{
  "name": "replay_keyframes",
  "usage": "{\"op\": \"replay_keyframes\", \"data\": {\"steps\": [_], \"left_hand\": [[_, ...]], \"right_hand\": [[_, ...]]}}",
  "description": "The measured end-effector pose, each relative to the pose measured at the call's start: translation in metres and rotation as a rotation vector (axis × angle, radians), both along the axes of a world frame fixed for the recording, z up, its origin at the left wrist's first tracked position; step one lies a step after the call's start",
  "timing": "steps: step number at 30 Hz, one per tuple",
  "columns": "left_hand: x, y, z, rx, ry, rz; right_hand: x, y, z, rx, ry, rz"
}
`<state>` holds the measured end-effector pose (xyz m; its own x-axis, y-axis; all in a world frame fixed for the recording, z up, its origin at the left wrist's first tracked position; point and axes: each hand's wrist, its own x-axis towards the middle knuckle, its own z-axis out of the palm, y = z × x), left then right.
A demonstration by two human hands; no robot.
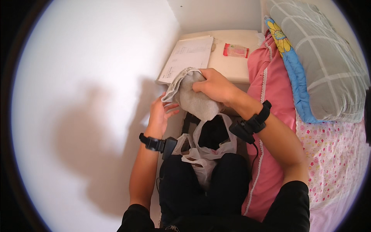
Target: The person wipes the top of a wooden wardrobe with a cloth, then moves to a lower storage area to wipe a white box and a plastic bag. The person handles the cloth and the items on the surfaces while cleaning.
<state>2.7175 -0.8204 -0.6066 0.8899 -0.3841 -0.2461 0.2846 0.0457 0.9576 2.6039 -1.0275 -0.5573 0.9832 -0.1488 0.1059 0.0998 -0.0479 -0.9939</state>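
In front of me, above my knees, a soft grey cloth piece is held up. It has a paler, mottled rim along its upper left edge and a baggy, rounded body; whether it is a cap or a pouch I cannot tell. My right hand grips it from the right, thumb on the near face and fingers behind. On the other side, my left hand has its fingers spread at the rim's lower end, partly behind the cloth. White plastic bags with dark contents sit below, between my legs.
A cream cabinet top ahead carries printed papers and a small red-edged packet. At right, a bed with a flowered sheet holds pink bedding, a blue quilt and a grey checked pillow. A white wall stands close at left.
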Motion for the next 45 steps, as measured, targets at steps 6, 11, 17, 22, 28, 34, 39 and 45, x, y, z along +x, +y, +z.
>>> {"op": "replay_keyframes", "data": {"steps": [6,11,17,22,28,34,39,45], "left_hand": [[0.054,-0.037,-0.060,-0.161,0.044,-0.249],[0.109,-0.042,-0.078,-0.037,0.156,-0.189],[0.049,-0.076,-0.013,0.038,0.070,0.060],[0.058,-0.082,-0.014,0.043,0.099,0.102],[0.102,-0.072,-0.047,0.043,0.105,0.124],[0.077,-0.096,0.012,-0.055,-0.227,0.236],[0.073,-0.096,0.040,-0.204,-0.357,0.193],[0.063,-0.082,0.073,-0.357,-0.421,0.092]], "right_hand": [[-0.004,-0.013,0.007,-0.311,0.000,0.147],[-0.003,0.000,0.008,-0.338,0.000,0.256],[0.006,-0.017,-0.002,-0.309,0.038,0.114],[0.017,-0.026,-0.021,-0.210,0.058,0.092],[0.024,-0.026,-0.022,-0.113,0.055,0.092],[0.028,-0.041,-0.026,-0.022,0.054,0.084],[0.030,-0.050,-0.027,0.189,-0.025,0.039],[0.019,-0.090,-0.040,0.531,-0.023,-0.147]]}}
